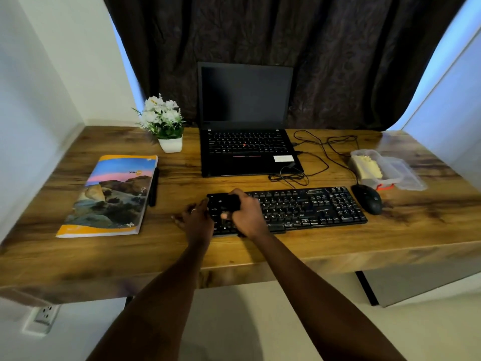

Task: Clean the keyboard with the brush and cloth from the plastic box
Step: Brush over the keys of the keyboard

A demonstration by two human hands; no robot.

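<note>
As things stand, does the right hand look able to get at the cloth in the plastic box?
Probably, once emptied: the right hand grips a dark object over the keyboard, but the plastic box stands open, cloth exposed.

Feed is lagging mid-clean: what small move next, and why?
Probably sweep the brush rightward: the right hand grips it over the left end of the keyboard, the left hand rests at that edge, and the cloth lies in the plastic box.

We've got bare desk (325, 246) along the front edge and a strip between book (112, 196) and laptop (247, 162). Right of centre, mouse (368, 199), tangled cables (286, 176) and plastic box (372, 181) crowd the passage.
</note>
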